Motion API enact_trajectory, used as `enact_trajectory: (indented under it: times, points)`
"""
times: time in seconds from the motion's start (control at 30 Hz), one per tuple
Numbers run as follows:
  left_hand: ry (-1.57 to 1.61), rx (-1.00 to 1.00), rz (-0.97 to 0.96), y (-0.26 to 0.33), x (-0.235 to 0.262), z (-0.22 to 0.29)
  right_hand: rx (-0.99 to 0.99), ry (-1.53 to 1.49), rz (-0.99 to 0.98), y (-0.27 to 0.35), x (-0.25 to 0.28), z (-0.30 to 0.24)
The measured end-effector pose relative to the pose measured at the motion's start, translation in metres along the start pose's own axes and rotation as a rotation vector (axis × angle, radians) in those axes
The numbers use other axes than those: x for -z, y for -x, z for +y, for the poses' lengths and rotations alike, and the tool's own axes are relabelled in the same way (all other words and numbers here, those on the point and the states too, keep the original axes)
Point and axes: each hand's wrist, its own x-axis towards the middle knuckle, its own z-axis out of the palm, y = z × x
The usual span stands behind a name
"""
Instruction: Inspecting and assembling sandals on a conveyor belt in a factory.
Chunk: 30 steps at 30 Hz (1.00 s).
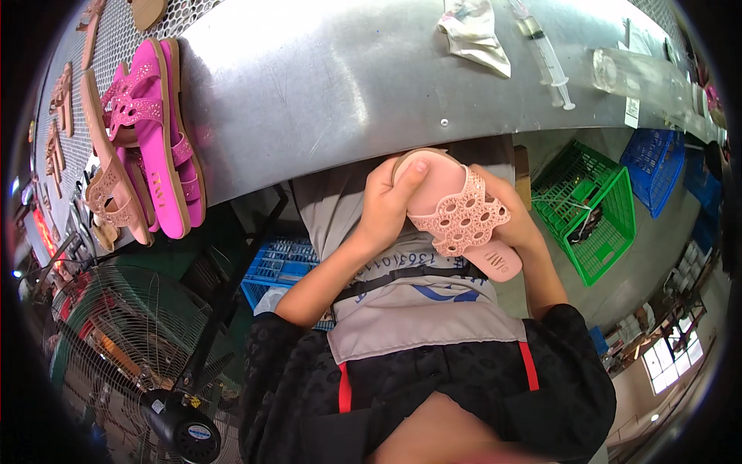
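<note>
I hold a light pink sandal [457, 213] with a perforated flower-pattern strap over my lap, below the metal table's front edge. My left hand [385, 203] grips its heel end, thumb pressed on the insole. My right hand [516, 219] is under and behind the strap side, mostly hidden by the sandal. A grey apron [417, 309] covers my lap.
The grey metal table [325, 85] carries bright pink sandals [158, 139] and light pink sandals [108, 178] at left, a crumpled rag [475, 35] and a syringe [545, 54] at the back. Green basket [591, 213] and blue crates [653, 166] stand right; a blue crate [278, 267] and a fan [131, 356] at left.
</note>
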Motion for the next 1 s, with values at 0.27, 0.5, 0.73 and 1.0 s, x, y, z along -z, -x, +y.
enact_trajectory:
  times: [0.27,0.5,0.73,1.0]
  points:
    - [0.12,0.018,0.15,0.006,-0.016,0.011,-0.157,-0.32,0.099,0.008,-0.023,-0.024]
    - [0.201,0.103,0.183,0.011,-0.026,0.03,-0.229,-0.366,0.1,0.009,-0.024,-0.04]
    - [-0.033,-0.129,0.16,0.004,-0.021,0.016,-0.173,-0.464,0.092,-0.001,-0.02,-0.019]
    - [-0.035,-0.265,-0.069,0.042,-0.02,0.04,0.186,-0.005,0.037,0.031,-0.031,-0.016]
